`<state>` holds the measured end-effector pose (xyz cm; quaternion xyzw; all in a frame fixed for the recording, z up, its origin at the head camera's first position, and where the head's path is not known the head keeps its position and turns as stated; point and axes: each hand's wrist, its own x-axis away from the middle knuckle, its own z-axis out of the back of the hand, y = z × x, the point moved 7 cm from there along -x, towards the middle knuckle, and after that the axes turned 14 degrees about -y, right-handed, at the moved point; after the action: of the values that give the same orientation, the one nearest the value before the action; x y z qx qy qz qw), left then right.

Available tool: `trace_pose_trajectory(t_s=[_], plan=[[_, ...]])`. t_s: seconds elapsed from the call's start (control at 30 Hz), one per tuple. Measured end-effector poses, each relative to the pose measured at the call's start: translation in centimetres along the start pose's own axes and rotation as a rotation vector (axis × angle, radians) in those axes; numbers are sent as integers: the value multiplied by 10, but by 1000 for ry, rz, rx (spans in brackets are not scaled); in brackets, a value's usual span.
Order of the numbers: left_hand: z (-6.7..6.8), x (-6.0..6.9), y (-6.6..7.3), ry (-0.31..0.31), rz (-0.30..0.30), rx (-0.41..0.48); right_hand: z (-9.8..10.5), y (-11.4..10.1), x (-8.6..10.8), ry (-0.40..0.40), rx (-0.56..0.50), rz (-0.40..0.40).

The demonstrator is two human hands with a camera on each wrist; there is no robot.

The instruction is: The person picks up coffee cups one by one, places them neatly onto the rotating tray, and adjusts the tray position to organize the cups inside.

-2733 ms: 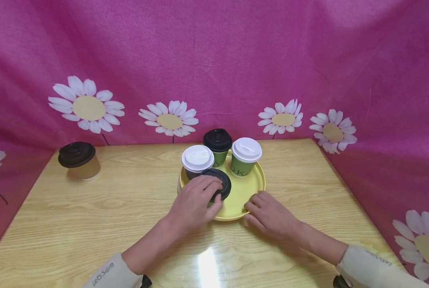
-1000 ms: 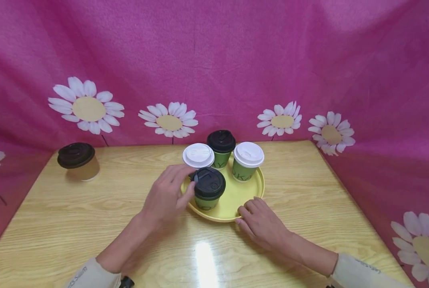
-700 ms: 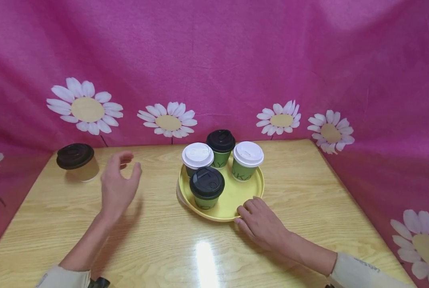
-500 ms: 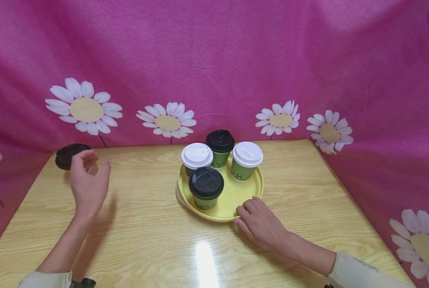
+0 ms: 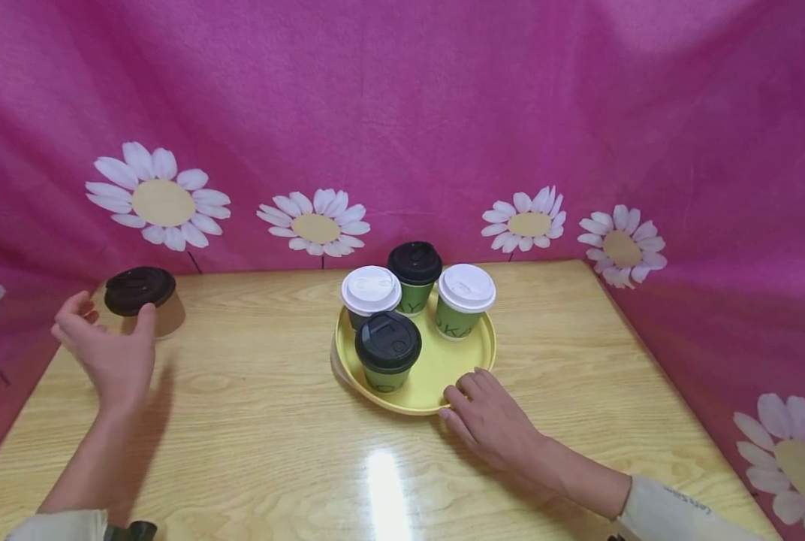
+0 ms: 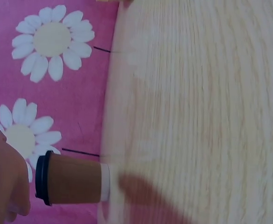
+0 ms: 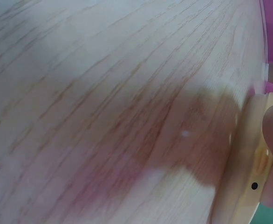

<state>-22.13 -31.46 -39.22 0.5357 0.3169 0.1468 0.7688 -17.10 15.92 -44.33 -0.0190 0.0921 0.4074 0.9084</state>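
A brown paper coffee cup with a black lid [image 5: 169, 315] stands at the back left of the table. My left hand [image 5: 108, 357] is just in front of it, thumb and fingers spread apart and nothing held. In the left wrist view the same brown cup [image 6: 76, 179] appears sideways beside part of the hand. Curled over the near right rim of a round yellow tray [image 5: 443, 376], my right hand [image 5: 490, 417] grips its edge. The right wrist view shows fingers on the tray's rim [image 7: 243, 205].
On the tray stand a front green cup with a black lid [image 5: 389, 346], a white-lidded dark cup [image 5: 371, 289], a rear black-lidded green cup [image 5: 414, 274] and a white-lidded green cup [image 5: 463, 300]. A pink flowered cloth [image 5: 402, 128] rises behind the wooden table [image 5: 260, 421].
My left hand has let go of the front black-lidded green cup on the tray and moved left across the table to the brown cup. The right hand stays at the tray's rim.
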Motion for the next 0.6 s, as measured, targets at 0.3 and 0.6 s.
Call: trace_pose_trajectory(t_s=[0.3,0.6], plan=[[-2,-13,-36,-94,172,-27,-1,0,-1,8,1,1],[-13,-23,-61,-189,335,0,0,1,-1,8,10,4]])
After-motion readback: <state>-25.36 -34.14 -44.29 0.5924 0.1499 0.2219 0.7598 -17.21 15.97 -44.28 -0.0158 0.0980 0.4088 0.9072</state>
